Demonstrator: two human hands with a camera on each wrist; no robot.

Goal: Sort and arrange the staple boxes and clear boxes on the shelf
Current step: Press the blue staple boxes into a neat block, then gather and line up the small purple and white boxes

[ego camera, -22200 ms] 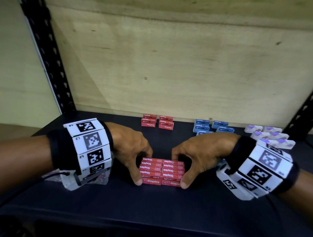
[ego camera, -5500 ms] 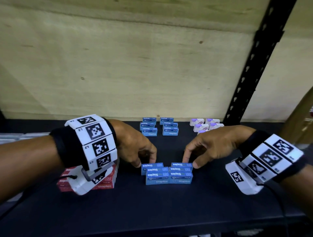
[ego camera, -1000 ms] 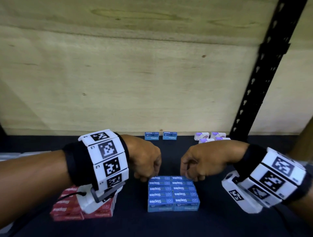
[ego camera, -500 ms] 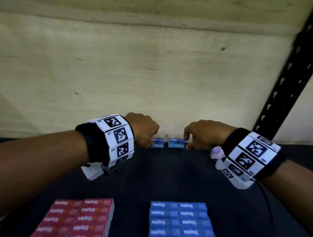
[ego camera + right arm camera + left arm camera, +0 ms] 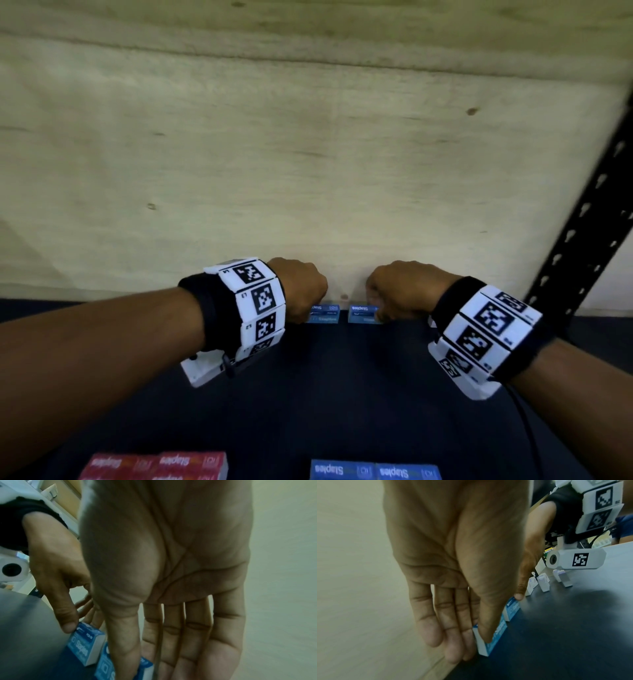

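Head view puts your left hand [image 5: 301, 291] and right hand [image 5: 397, 291] each pinching one small blue staple box [image 5: 325, 313] [image 5: 363, 314] at the shelf's [image 5: 342, 394] back wall. Next, I judge, carry both forward onto the blue stack [image 5: 373, 471], edges squared.

- Left hand [image 5: 301, 291]: bare; black wrist strap; white segmented band [image 5: 255, 305] bearing black square code markers; white camera housing underneath
- Right hand [image 5: 397, 291]: bare; matching black strap, marker band [image 5: 486, 325]; thin black cable [image 5: 527, 428] trailing
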